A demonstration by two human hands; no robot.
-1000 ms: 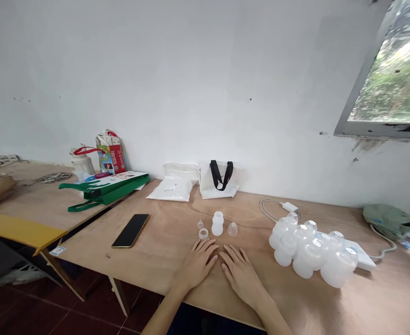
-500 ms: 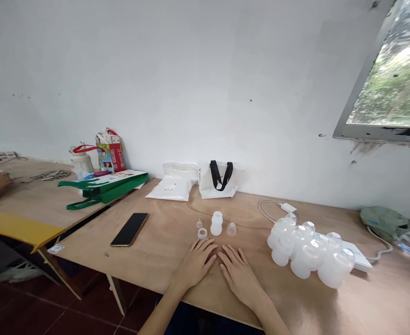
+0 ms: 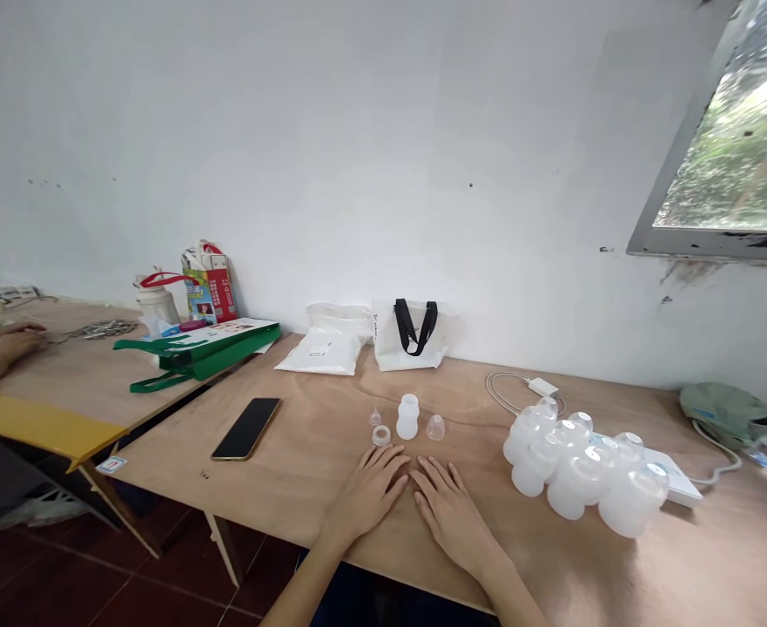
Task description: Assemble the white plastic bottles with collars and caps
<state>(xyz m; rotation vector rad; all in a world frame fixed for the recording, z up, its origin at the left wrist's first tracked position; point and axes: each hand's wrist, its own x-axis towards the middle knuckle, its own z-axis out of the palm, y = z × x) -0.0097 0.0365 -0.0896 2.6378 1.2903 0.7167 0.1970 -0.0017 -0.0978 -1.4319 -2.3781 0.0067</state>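
Note:
My left hand (image 3: pixel 368 493) lies flat on the wooden table (image 3: pixel 279 488), fingers spread, just below a white ring (image 3: pixel 381 435). Beside it my right hand (image 3: pixel 449 514) also rests palm down with its fingers apart. Neither hand holds anything. Beyond the fingertips an open white bottle body (image 3: pixel 407 417) stands upright. A small clear teat (image 3: pixel 375 417) is to its left, behind the ring, and a clear dome cap (image 3: pixel 435 427) sits to its right.
Several capped bottles (image 3: pixel 575 466) cluster at right beside a white box (image 3: pixel 674 477) and cable. A phone (image 3: pixel 245 428) lies left. White packages (image 3: pixel 323 348), a black-handled bag (image 3: pixel 409 344) and a green bag (image 3: pixel 226 348) are behind. Another person's hands (image 3: pixel 14 342) rest far left.
The view has shifted slightly, and the other person's hands at far left reach further into view. My own hands remain flat in the same place.

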